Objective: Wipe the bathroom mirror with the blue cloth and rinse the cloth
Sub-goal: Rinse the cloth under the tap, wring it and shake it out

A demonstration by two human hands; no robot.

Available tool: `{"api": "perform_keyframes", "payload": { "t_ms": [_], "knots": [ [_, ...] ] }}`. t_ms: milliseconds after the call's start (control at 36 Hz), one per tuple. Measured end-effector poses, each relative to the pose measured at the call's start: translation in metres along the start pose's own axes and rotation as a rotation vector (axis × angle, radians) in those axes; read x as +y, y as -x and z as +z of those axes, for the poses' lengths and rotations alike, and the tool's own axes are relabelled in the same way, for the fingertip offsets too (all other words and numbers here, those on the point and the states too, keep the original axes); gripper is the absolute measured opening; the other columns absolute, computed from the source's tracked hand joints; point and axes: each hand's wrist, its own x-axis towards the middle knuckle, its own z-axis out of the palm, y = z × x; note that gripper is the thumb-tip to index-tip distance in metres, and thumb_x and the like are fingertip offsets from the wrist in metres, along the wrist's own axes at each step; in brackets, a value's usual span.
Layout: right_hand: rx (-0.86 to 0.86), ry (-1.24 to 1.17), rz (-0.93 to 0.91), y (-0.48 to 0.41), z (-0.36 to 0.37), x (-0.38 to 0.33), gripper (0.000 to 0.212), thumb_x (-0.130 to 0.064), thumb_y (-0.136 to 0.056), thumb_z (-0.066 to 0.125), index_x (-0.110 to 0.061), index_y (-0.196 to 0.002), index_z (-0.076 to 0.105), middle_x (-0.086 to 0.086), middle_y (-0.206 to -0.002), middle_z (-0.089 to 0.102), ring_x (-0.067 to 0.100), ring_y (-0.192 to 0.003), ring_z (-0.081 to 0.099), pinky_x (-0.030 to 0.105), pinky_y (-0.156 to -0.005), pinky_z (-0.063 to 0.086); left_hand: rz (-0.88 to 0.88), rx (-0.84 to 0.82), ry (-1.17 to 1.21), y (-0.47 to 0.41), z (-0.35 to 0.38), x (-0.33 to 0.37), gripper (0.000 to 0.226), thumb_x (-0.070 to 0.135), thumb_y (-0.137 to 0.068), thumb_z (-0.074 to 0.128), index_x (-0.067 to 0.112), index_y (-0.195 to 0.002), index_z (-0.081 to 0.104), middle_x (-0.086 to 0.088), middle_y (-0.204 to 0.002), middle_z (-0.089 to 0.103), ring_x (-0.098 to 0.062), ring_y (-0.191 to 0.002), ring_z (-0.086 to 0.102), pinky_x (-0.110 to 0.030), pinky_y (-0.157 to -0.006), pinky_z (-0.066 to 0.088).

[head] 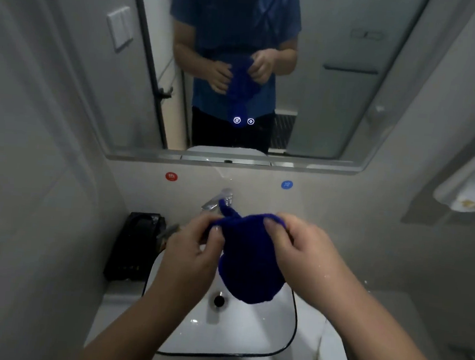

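both hands pinch blue cloth (248,263) top edge above sink (247,331).

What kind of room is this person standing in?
It looks like a small bathroom. A white sink with a tap behind it sits below a big wall mirror, and a towel hangs at the right. The left hand and right hand hold a blue cloth over the sink.

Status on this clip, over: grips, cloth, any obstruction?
Left grip and right grip both pinching cloth at top edge. Cloth hangs over sink, in front of tap. Nothing in the way.
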Motion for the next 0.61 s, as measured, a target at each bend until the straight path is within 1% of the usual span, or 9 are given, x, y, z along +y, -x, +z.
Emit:
{"api": "perform_keyframes", "payload": {
  "t_ms": [56, 139, 222, 278, 361, 445, 500, 556, 611],
  "knots": [
    [0.041, -0.065, 0.045, -0.005, -0.001, -0.002, 0.039, -0.042, -0.11, 0.047, -0.018, -0.082, 0.06, -0.002, -0.065, 0.061, 0.012, -0.058, 0.055, 0.035, -0.06, 0.047, -0.031, -0.004, 0.061, -0.009, -0.004, 0.009, 0.029, 0.019, -0.113, 0.048, 0.035, -0.105, 0.071, 0.007, -0.088, 0.074, -0.012, -0.081, 0.07, -0.022, -0.07, 0.056],
    [0.052, -0.098, -0.004, -0.002, -0.008, -0.008, 0.039, -0.042, -0.109, 0.048, -0.016, -0.082, 0.059, -0.006, -0.061, 0.056, 0.01, -0.057, 0.051, 0.033, -0.06, 0.043, -0.044, -0.067, 0.067, -0.018, -0.009, 0.019, 0.028, 0.026, -0.113, 0.044, 0.031, -0.1, 0.069, 0.006, -0.084, 0.069, -0.011, -0.077, 0.065, -0.024, -0.068, 0.053],
    [0.035, -0.106, -0.099, 0.005, -0.013, -0.016, 0.038, -0.038, -0.11, 0.05, -0.013, -0.083, 0.06, 0.007, -0.066, 0.06, 0.022, -0.06, 0.055, 0.035, -0.06, 0.044, -0.068, -0.138, 0.089, -0.024, -0.016, 0.025, 0.031, 0.023, -0.114, 0.043, 0.026, -0.097, 0.069, 0.0, -0.087, 0.069, -0.016, -0.08, 0.064, -0.036, -0.077, 0.057],
    [0.028, -0.197, -0.099, 0.004, -0.012, -0.015, 0.037, -0.031, -0.111, 0.051, -0.012, -0.083, 0.065, 0.014, -0.075, 0.066, 0.019, -0.064, 0.058, 0.037, -0.067, 0.049, -0.127, -0.153, 0.159, -0.026, -0.018, 0.028, 0.032, 0.022, -0.115, 0.043, 0.024, -0.1, 0.071, -0.004, -0.089, 0.072, -0.026, -0.087, 0.069, -0.047, -0.085, 0.061],
    [-0.207, -0.366, -0.092, 0.008, -0.018, -0.012, 0.029, -0.032, -0.11, 0.055, -0.014, -0.094, 0.072, 0.018, -0.082, 0.069, 0.014, -0.074, 0.062, 0.042, -0.077, 0.052, -0.207, -0.136, 0.241, -0.025, -0.016, 0.032, 0.033, 0.025, -0.115, 0.043, 0.027, -0.099, 0.073, -0.011, -0.093, 0.073, -0.036, -0.093, 0.069, -0.051, -0.086, 0.062],
    [-0.483, -0.496, -0.122, 0.013, -0.02, -0.015, 0.029, -0.029, -0.104, 0.052, -0.012, -0.114, 0.074, 0.019, -0.093, 0.074, 0.021, -0.078, 0.07, 0.033, -0.074, 0.05, -0.341, -0.121, 0.36, -0.025, -0.013, 0.039, 0.03, 0.02, -0.114, 0.042, 0.016, -0.109, 0.072, -0.013, -0.095, 0.075, -0.029, -0.093, 0.07, -0.039, -0.083, 0.058],
    [-0.315, -0.573, -0.08, 0.01, -0.01, -0.013, 0.027, -0.024, -0.096, 0.052, -0.017, -0.11, 0.075, 0.009, -0.089, 0.077, 0.02, -0.076, 0.069, 0.029, -0.072, 0.051, -0.451, -0.101, 0.485, -0.028, -0.014, 0.044, 0.027, 0.021, -0.112, 0.046, 0.014, -0.111, 0.072, -0.005, -0.092, 0.079, -0.02, -0.089, 0.074, -0.037, -0.082, 0.055],
    [-0.028, -0.466, -0.057, 0.001, 0.005, -0.003, 0.016, -0.037, -0.091, 0.064, -0.033, -0.105, 0.069, -0.008, -0.09, 0.072, 0.012, -0.083, 0.066, 0.031, -0.078, 0.053, -0.56, -0.129, 0.625, -0.03, -0.016, 0.054, 0.025, 0.024, -0.108, 0.051, 0.013, -0.095, 0.069, -0.003, -0.076, 0.073, -0.013, -0.066, 0.071, -0.036, -0.073, 0.051],
    [0.053, -0.362, 0.009, -0.006, 0.013, 0.006, 0.045, -0.065, -0.077, 0.073, -0.049, -0.117, 0.059, -0.02, -0.106, 0.068, 0.005, -0.098, 0.067, 0.034, -0.09, 0.057, -0.646, -0.157, 0.75, -0.031, -0.019, 0.063, 0.032, 0.025, -0.104, 0.052, 0.013, -0.078, 0.066, -0.006, -0.065, 0.061, -0.013, -0.053, 0.062, -0.035, -0.068, 0.044]
  ]
}}
